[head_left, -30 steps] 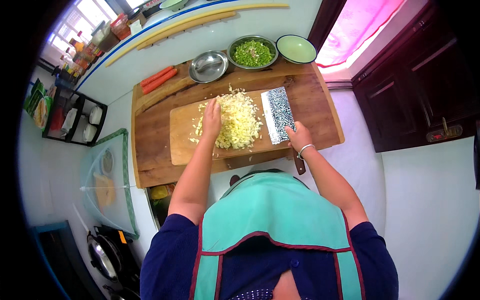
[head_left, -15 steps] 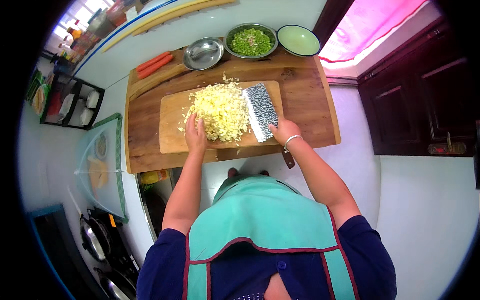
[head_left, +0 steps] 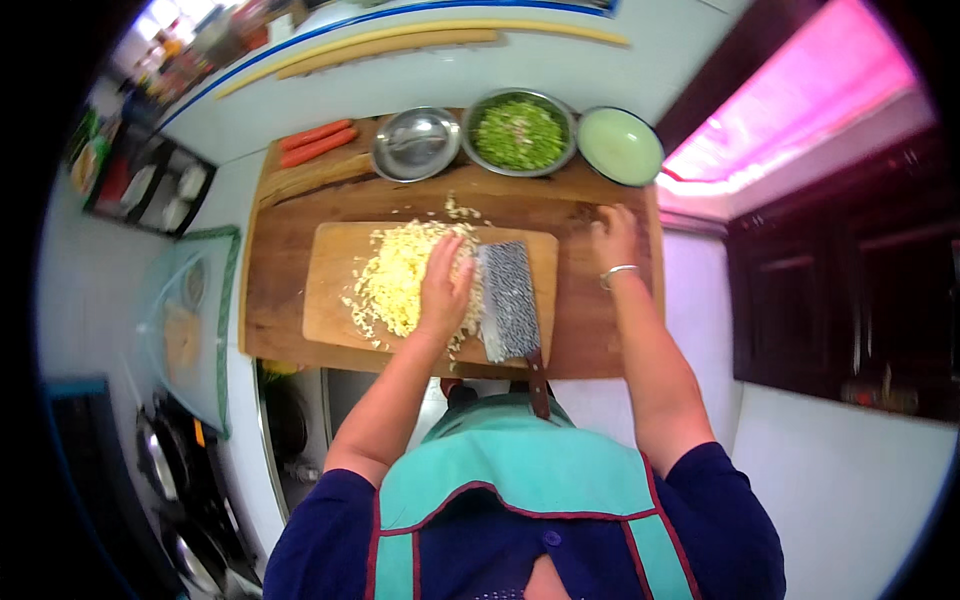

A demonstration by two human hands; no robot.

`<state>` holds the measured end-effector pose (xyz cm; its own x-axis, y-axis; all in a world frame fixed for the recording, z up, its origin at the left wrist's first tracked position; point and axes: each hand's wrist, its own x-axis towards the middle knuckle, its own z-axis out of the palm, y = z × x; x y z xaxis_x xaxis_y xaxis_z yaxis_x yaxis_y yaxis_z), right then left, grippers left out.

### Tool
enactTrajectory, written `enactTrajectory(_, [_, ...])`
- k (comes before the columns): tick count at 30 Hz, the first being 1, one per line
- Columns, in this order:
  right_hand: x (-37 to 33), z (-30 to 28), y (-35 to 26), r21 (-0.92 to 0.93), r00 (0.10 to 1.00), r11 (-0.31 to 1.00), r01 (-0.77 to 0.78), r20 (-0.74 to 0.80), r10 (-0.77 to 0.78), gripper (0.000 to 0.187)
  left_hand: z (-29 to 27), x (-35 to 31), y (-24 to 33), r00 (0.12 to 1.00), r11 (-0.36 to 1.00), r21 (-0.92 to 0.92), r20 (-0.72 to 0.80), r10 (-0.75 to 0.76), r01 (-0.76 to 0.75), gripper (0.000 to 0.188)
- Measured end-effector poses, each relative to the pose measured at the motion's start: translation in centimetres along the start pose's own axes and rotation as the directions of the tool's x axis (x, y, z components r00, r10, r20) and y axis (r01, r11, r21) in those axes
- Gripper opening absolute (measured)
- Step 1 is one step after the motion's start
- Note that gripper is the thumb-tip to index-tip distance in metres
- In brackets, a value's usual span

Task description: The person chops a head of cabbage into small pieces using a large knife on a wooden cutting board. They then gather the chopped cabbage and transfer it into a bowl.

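Note:
A mound of chopped pale yellow vegetable pieces (head_left: 392, 285) covers the middle of the wooden cutting board (head_left: 325, 312). My left hand (head_left: 446, 285) rests at the mound's right side with its fingers stretched out, touching the pieces. To the right of it a cleaver (head_left: 513, 300) with a patterned blade lies flat on the board. The cleaver's dark handle points toward me and juts past the table's front edge. Beyond the board's right edge, my right hand (head_left: 617, 238) is over the wooden table, empty, its fingers apart and slightly bent.
Along the back of the table (head_left: 275, 220) lie carrots (head_left: 316, 147), a metal dish (head_left: 415, 146), a metal bowl of chopped green vegetable (head_left: 518, 133), and a pale green bowl (head_left: 618, 147). A mesh food cover (head_left: 207, 345) stands at the left. Dark cabinet doors (head_left: 840, 290) are at the right.
My right hand has let go of the cleaver and moved right and away from me. The left hand has shifted right across the mound. The whole view has tilted.

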<state>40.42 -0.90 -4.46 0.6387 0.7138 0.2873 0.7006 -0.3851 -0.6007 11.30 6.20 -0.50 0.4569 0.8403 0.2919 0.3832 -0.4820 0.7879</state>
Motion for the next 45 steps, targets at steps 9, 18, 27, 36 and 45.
enactTrajectory(9, [7.4,4.7,2.3,-0.001,0.993,0.995,-0.098,0.063,0.098,0.041,-1.2,-0.1,1.7,0.995,0.987,0.122,-0.033,-0.099,0.102,0.037])
enactTrajectory(18, [-1.3,2.3,-1.4,0.091,0.977,0.980,-0.179,0.137,0.166,0.029,-0.6,0.8,1.0,0.999,0.999,0.030,0.036,-0.024,0.023,0.034])
enactTrajectory(27, [-10.5,-1.0,-4.3,0.113,0.971,0.965,-0.237,0.067,0.231,0.028,-5.4,0.3,-4.0,0.992,0.992,-0.040,0.042,0.119,-0.117,0.034])
enactTrajectory(36, [-23.1,-1.8,-9.9,-0.123,0.888,0.916,-0.382,0.225,0.400,0.039,-13.7,-4.0,-13.7,0.999,1.000,0.019,-0.047,-0.014,0.015,0.040])
enactTrajectory(45, [-27.7,-1.2,-12.7,0.342,0.738,0.656,-0.673,0.249,0.628,0.025,-12.3,-7.2,-12.1,0.961,0.955,0.171,0.172,0.215,-0.244,0.083])
